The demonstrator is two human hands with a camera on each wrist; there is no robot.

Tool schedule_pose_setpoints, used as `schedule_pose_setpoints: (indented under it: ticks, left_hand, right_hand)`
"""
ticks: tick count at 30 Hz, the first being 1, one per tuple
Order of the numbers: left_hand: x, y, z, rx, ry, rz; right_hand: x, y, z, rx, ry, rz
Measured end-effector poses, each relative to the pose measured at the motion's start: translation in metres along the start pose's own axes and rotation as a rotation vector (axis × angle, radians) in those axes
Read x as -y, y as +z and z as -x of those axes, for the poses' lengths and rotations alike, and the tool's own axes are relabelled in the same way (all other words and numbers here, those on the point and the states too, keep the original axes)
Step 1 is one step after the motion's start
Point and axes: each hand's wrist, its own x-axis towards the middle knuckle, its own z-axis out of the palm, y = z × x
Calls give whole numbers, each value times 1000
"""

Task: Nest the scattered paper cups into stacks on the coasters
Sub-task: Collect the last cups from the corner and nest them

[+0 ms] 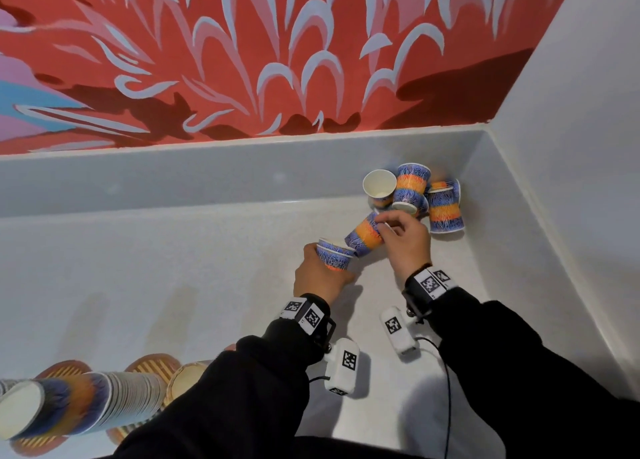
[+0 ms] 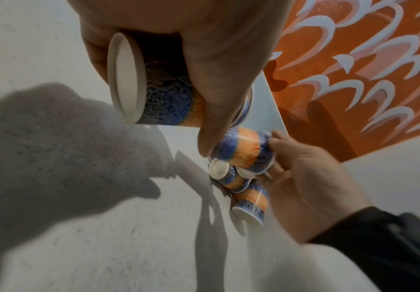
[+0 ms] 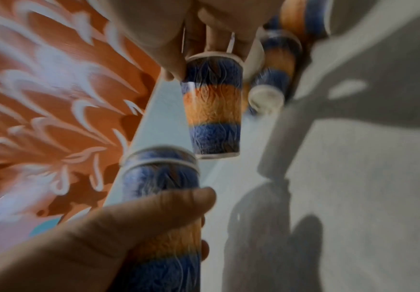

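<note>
My left hand [image 1: 323, 271] grips a short nested stack of blue-and-orange paper cups [image 1: 335, 256], rims up; the left wrist view shows its white base [image 2: 126, 79]. Just to the right, my right hand [image 1: 389, 228] pinches the rim of a single tilted cup [image 1: 363, 234], whose bottom end points down at the nested stack. In the right wrist view this cup [image 3: 214, 110] hangs just above the stack's rims [image 3: 160, 158]. Three loose cups [image 1: 412, 188] lie piled in the far right corner. A tall stack of cups [image 1: 86, 403] stands on a striped coaster [image 1: 34, 441] at the near left.
The white counter [image 1: 173, 268] ends at a low backsplash under a red mural wall [image 1: 242, 60]; a white side wall [image 1: 571, 146] closes the right. More striped coasters [image 1: 152, 365] lie near the tall stack. A black cable [image 1: 446, 389] trails beside my right sleeve.
</note>
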Motion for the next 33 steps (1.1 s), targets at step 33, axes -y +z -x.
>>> schedule_pose_setpoints:
  ticks: [33]
  left_hand:
    - [7, 10, 6, 60, 132, -62]
  right_hand:
    - [-21, 41, -44, 183, -173, 863]
